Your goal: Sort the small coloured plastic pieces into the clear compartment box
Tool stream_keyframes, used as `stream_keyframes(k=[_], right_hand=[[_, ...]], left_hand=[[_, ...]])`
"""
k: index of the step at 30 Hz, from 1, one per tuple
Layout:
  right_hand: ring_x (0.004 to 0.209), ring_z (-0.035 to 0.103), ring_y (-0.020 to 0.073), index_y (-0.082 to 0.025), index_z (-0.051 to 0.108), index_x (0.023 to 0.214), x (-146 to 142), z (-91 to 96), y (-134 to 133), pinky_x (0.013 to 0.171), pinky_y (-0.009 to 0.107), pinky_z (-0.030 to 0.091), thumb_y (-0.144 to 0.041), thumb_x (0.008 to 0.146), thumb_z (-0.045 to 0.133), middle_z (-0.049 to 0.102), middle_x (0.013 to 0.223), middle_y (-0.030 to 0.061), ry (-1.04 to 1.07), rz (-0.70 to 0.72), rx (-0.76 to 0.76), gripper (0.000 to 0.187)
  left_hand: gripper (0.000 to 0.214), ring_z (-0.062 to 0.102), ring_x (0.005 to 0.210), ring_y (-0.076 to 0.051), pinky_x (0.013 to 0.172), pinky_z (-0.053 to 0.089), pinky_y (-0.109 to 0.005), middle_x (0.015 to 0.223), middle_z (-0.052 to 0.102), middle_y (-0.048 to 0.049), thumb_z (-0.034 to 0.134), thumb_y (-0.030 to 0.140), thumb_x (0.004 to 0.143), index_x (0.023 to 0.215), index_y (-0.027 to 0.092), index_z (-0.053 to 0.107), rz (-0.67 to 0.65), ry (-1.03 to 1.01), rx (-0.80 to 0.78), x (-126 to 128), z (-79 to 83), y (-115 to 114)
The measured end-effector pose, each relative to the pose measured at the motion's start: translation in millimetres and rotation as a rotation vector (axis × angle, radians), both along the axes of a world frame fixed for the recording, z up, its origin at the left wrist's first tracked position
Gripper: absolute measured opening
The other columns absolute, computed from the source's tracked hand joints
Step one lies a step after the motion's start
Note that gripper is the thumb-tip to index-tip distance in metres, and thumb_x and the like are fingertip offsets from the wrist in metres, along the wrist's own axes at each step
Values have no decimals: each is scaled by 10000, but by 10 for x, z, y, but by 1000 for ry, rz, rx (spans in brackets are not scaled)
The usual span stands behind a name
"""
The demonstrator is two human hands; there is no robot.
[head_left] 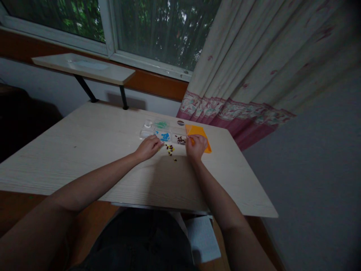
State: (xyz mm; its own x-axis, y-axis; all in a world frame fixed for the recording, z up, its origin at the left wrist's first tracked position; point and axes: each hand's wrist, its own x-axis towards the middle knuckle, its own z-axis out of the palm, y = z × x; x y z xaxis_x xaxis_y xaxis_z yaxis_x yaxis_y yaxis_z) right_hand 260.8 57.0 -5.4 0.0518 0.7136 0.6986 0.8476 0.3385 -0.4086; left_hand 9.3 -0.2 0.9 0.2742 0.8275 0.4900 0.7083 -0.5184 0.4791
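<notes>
Just before the clear tray lie dark-and-yellow pieces; at its near left is the left hand, at its right the right hand, both bunched, any hold unclear. Inside are blue pieces, brown pieces and, farther, green pieces.

Exposure is running dim; daylight is coming through the window, a soft shadow is falling across the tabletop, wide-angle edges are stretching.

Small dark and yellow pieces lie loosely scattered on the tabletop. Just beyond, 3 clear compartments hold blue pieces, green pieces and dark brown pieces.
</notes>
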Motion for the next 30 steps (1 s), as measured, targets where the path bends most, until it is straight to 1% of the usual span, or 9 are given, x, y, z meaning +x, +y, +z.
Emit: stream_keyframes(k=[5,7,10,15,17,19,22,27,30], right_hand=[[1059,473,278,-195,734,947,-32,-44,34,922,446,328,-332,929,484,656,1047,107,-75,50,-91,286],[1060,484,269,-193,732,964,-39,-46,29,928,439,330,-314,942,468,660,1056,105,-99,69,-91,292],[1053,503,252,-200,731,985,-60,-27,-9,931,414,345,-311,955,465,666,1047,95,-127,126,-50,290],[1070,520,224,-242,724,1049,-195,36,-214,988,382,335,-316,936,540,684,1017,59,-279,330,-4,228],[1082,522,215,-269,715,1074,-288,64,-325,1013,380,317,-349,921,578,692,1016,42,-365,424,-10,220],[1081,526,212,-285,704,1095,-380,91,-423,1033,388,297,-400,920,581,697,1015,34,-429,481,-8,243],[1072,527,215,-282,700,1091,-471,120,-524,1050,402,274,-447,929,559,701,1001,38,-471,482,4,271],[1023,532,208,-283,715,997,-485,114,-592,1052,413,261,-415,937,557,708,931,28,-498,479,11,215],[1003,534,205,-281,713,978,-480,115,-620,1047,413,262,-387,936,564,711,914,22,-507,484,17,187]], left_hand=[[419,519,784,-180,741,415,-309,761,543,-47,370,421,993,734,171,584,4,-4,-10,-2,-1,4],[421,519,783,-182,743,416,-312,759,541,-48,365,423,993,741,171,589,1,-3,-8,-2,0,6],[417,519,786,-184,752,418,-317,761,541,-50,351,401,998,746,171,592,-4,2,-5,-5,-1,11],[411,521,794,-185,760,423,-317,763,540,-48,341,368,1001,726,176,578,-9,4,-18,-5,-4,12],[398,524,799,-184,758,423,-314,767,542,-47,350,367,999,734,177,577,-16,-5,-22,-1,-3,6],[380,526,803,-183,753,423,-311,768,545,-45,363,366,996,747,177,579,-24,-19,-19,3,1,-3],[348,530,803,-180,743,424,-305,774,551,-44,394,369,985,769,175,586,-60,-44,-16,10,11,-21],[290,543,844,-180,768,437,-303,835,580,-52,416,342,968,837,177,615,-188,-21,-24,14,32,-52],[281,545,847,-183,773,439,-304,839,586,-53,416,327,964,833,180,617,-195,-19,-31,15,38,-59]])
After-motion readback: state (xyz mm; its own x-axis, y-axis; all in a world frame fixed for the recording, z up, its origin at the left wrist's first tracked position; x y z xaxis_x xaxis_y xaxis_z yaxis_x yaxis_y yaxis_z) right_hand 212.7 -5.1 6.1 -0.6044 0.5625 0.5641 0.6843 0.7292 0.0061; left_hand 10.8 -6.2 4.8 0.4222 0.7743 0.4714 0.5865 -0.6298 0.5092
